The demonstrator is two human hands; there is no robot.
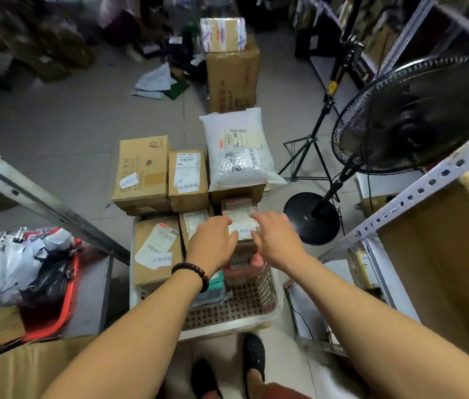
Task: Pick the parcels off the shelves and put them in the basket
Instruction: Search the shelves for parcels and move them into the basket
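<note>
Two hands over the basket (256, 309), both on one small carton (242, 223). Left hand (211, 243) at the carton's left side, fingers curled against it; beaded bracelet (191, 273) on that wrist. Right hand (275, 240) at the carton's right side, fingers spread along its edge and over the label. Carton is held between the two hands, label side up, just above the parcels already in the basket.

Basket: white, perforated walls, on the floor directly ahead of the person's black shoes (253, 358). Inside, a brown box (155, 251) at the left, another box (194, 224) behind it, a pink parcel (246, 269) under the held carton, and a green-grey packet (213, 286) lower down near the left forearm.

Beyond the basket, touching its far side: two cartons side by side on the floor, the larger (142, 171) at left, the narrower (188, 180) at right. To their right, a white bubble-wrap parcel (237, 151) lies on a box. Tall carton (232, 76) further back.

Right of the basket: black fan (417, 110) on its round base, tripod (308, 151) behind it. Metal shelf (417, 194) at far right carrying a big brown box. Left: red crate (63, 298) filled with black and grey mailer bags.
</note>
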